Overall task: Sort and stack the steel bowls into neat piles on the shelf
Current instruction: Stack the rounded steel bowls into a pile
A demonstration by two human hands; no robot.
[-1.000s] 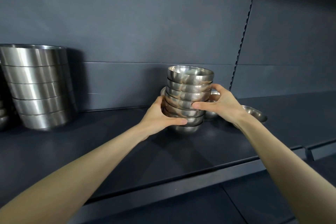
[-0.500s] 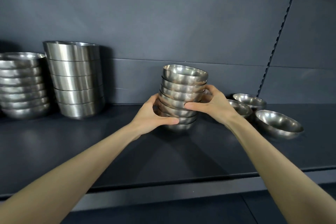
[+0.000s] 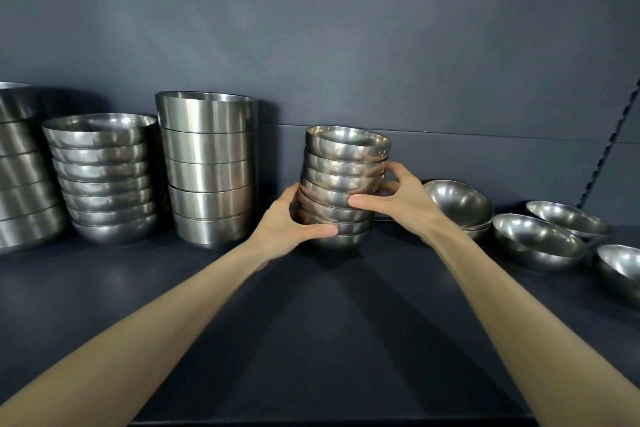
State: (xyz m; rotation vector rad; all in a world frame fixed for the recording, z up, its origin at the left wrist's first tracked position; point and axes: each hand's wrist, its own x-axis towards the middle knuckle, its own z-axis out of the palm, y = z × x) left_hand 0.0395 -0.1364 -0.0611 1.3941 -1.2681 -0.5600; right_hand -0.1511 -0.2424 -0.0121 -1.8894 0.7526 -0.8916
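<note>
Polished steel stack of rounded bowls [image 3: 341, 180] is gripped between left hand [image 3: 285, 224] and right hand [image 3: 398, 199].

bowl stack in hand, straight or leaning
Leaning slightly: in the stack, top bowls sit right of the base, rims tilted.

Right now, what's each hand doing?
Left hand: gripping the bowl stack low down.
Right hand: gripping the same stack, higher up.
</note>
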